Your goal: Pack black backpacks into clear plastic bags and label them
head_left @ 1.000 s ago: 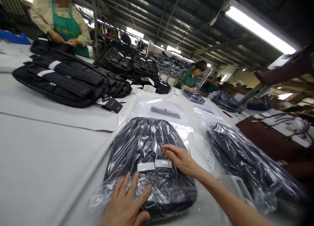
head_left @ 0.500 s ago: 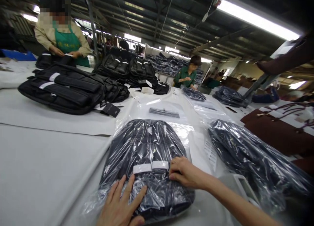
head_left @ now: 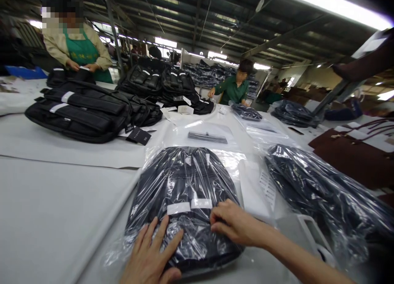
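A dark backpack in a clear plastic bag point(head_left: 184, 181) lies in front of me on the white table point(head_left: 61, 206). Two white bands cross its straps near the middle. My left hand point(head_left: 154, 249) rests flat on the lower left of the plastic, fingers spread. On the right side of the backpack, beside the right white band, my right hand point(head_left: 229, 222) has its fingers curled against the plastic; what they pinch, if anything, is too small to tell.
Unwrapped black backpacks point(head_left: 80, 111) lie at the left, with a black tag point(head_left: 138, 135). Another wrapped bag point(head_left: 320, 189) lies at the right, near a brown handbag point(head_left: 353, 152). Clear plastic sleeves point(head_left: 212, 130) lie ahead. Two people stand across the table.
My hands have hardly moved on the wrapped backpack. The person in green at the back has stretched an arm to the left. The view has shifted slightly.
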`<state>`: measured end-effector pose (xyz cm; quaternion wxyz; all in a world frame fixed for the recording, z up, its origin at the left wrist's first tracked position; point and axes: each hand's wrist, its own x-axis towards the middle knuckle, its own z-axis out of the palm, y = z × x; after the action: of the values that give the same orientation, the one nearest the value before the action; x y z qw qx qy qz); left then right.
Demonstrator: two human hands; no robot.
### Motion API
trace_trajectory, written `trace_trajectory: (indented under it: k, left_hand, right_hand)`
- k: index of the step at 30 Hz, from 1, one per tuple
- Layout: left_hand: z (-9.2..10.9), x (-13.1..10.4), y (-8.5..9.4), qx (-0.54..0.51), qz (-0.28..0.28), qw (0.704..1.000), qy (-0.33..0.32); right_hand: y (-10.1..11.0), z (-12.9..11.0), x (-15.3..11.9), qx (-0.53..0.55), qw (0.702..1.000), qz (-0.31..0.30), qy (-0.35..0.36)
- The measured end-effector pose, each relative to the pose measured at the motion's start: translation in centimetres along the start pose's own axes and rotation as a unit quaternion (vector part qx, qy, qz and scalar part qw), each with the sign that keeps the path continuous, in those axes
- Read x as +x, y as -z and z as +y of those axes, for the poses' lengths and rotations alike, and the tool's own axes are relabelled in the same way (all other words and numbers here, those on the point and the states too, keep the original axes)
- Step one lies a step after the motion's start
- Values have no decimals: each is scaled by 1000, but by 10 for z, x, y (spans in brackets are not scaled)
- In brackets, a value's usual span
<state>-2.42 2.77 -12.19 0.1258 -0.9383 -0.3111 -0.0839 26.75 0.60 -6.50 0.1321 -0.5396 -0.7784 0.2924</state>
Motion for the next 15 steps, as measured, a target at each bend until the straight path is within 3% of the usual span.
trace_trajectory:
  k: [5, 11, 15]
  left_hand:
    - [1, -1, 0, 6, -16, 1000, 11]
    - [-1, -4, -6, 1, -12, 1000, 6]
    - [1, -4, -8, -6, -10, 1000, 18]
  right_hand:
    - [-5, 6, 0, 19, 999, 19, -23]
    - [-18, 17, 6, 55, 995, 87, 4]
    - [-25, 32, 15, 85, 985, 139, -62]
